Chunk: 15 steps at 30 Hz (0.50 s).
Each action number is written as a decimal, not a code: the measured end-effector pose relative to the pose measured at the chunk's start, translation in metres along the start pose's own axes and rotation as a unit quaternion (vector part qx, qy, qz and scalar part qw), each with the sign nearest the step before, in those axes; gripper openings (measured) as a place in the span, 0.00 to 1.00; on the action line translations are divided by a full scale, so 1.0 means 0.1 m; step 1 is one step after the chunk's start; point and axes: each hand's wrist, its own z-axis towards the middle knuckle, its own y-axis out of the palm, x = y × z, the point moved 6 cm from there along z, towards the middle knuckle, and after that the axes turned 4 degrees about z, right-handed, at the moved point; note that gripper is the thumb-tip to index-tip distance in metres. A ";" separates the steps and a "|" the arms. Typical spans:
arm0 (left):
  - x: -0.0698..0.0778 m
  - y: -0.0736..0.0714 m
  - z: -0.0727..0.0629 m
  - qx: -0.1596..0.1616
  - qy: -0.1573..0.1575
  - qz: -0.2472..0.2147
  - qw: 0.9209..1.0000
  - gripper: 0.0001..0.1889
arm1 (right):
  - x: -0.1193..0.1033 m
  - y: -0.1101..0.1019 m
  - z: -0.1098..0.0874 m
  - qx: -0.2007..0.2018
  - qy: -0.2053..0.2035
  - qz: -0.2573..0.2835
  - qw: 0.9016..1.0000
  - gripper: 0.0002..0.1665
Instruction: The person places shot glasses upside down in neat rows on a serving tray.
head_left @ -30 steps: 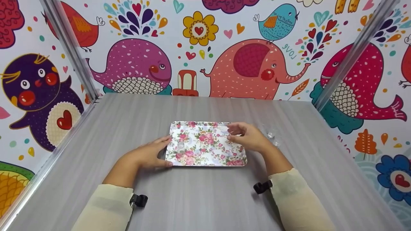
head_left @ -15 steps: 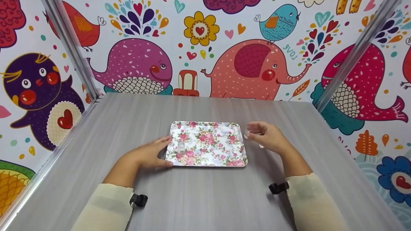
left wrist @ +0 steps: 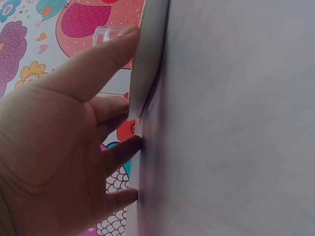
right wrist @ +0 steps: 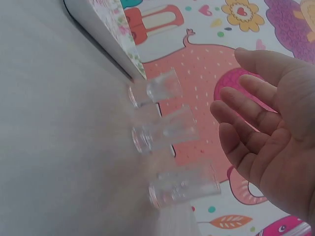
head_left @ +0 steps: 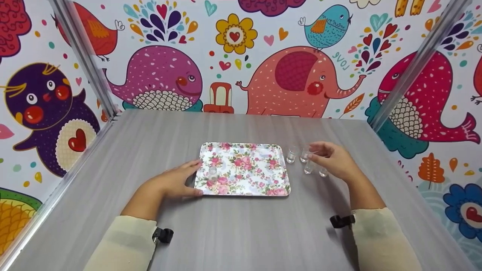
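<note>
A floral tray (head_left: 243, 182) lies on the grey table, with one small clear shot glass (head_left: 213, 172) standing near its left side. My left hand (head_left: 177, 180) is at the tray's left end. Its thumb (left wrist: 101, 59) and index finger touch the rim around the near corner, while its other fingertips reach down to the tabletop. To the right of the tray stand several more shot glasses (head_left: 291, 156), upright and close together. My right hand (head_left: 335, 160) hovers beside and over them with loosely bent fingers (right wrist: 246, 105) and nothing in its grasp, partly covering the rightmost glasses in the head view.
The grey wood-grain table (head_left: 241, 233) reaches to a back wall (head_left: 241, 67) printed with cartoon animals. Metal posts (head_left: 92, 67) rise at the back corners. Each sleeve carries a black wrist camera (head_left: 342, 221).
My right hand has drawn back from over the tray's right end to the right, past the glasses, which now show more fully. My left hand and the tray have stayed put.
</note>
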 end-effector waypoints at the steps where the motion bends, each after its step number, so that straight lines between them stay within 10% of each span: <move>1: 0.00 0.00 0.00 0.001 0.002 0.000 1.000 0.57 | 0.01 -0.02 -0.01 0.002 0.001 -0.002 1.000 0.38; 15: -0.01 0.01 0.01 -0.006 0.000 -0.004 1.000 0.57 | 0.29 -0.32 -0.06 -0.002 0.040 0.009 0.999 0.47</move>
